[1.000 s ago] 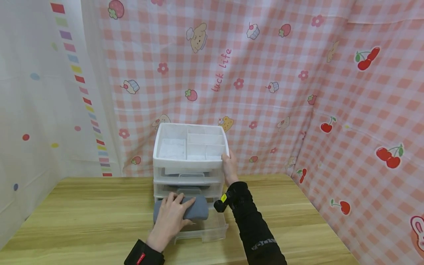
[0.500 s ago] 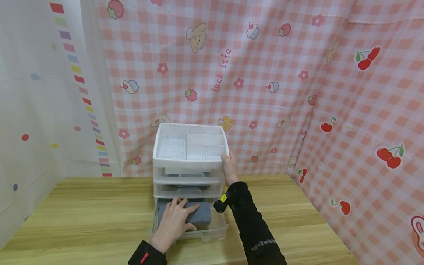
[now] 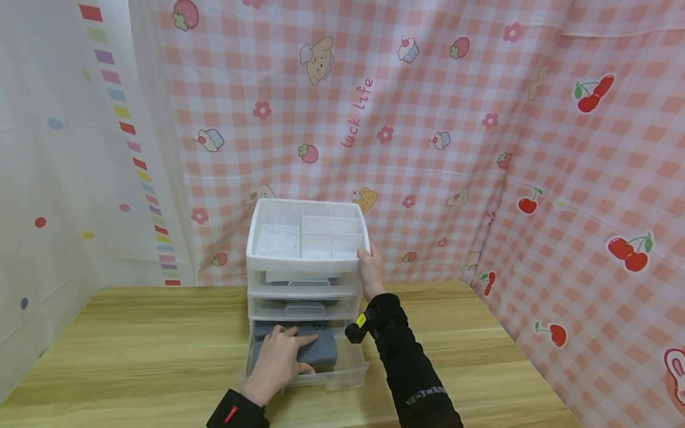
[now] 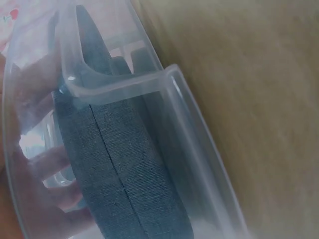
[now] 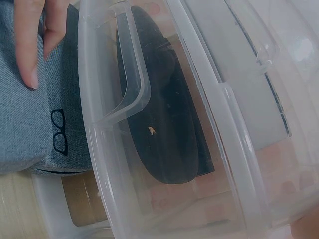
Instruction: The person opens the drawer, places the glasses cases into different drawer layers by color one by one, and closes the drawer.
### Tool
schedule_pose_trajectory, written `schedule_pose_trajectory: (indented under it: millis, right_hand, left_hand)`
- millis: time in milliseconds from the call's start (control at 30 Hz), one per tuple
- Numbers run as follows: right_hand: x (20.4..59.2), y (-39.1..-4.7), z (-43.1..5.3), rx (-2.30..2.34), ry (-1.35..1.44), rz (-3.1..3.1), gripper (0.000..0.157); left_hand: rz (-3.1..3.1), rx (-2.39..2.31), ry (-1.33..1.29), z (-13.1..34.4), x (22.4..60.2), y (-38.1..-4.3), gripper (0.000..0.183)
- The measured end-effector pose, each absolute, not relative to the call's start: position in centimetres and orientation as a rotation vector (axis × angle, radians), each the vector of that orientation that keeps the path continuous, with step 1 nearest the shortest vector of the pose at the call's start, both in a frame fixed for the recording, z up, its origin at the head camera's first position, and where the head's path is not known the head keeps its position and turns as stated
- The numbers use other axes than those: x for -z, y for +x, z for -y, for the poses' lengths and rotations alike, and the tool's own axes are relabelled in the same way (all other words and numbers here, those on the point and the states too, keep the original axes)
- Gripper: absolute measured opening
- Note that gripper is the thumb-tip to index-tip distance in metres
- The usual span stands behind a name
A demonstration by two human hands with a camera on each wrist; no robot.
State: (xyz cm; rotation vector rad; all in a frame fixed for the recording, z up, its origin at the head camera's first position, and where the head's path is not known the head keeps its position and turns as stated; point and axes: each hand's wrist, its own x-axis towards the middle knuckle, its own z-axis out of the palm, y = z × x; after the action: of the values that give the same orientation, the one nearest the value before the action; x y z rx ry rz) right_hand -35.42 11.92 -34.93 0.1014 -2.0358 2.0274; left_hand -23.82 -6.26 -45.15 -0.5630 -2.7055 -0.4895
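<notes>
A white drawer organizer [image 3: 302, 266] with clear drawers stands on the table, its bottom drawer [image 3: 348, 374] pulled out. My left hand [image 3: 278, 359] holds a blue-grey fabric glasses case [image 3: 321, 349] in that drawer, index finger along the top and thumb at its front side. Behind this case lies a second glasses case [image 5: 70, 124], marked with a printed pair of glasses. The left wrist view shows the held case's seamed side [image 4: 119, 164] through the clear drawer wall. My right hand [image 3: 371, 273] grips the organizer's right upper edge, thumb over the rim.
The drawer above contains a dark elongated case [image 5: 164, 124]. The organizer's top tray [image 3: 280, 261] is split into compartments. Wooden tabletop [image 3: 160, 345] extends to both sides, and a pink checked curtain [image 3: 417, 178] hangs close behind.
My left hand has lowered the glasses case into the open bottom drawer and then drawn it slightly forward, exposing the case behind. The right hand has kept its grip on the organizer.
</notes>
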Motion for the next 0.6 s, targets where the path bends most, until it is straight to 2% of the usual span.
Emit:
schedule_pose_trajectory:
  millis: [600]
  right_hand:
    - [34.9, -35.33, -11.88, -2.024, 0.1, 2.039, 0.046]
  left_hand:
    - [2.679, 0.623, -0.501, 6.11, 45.5, -24.01, 0.055]
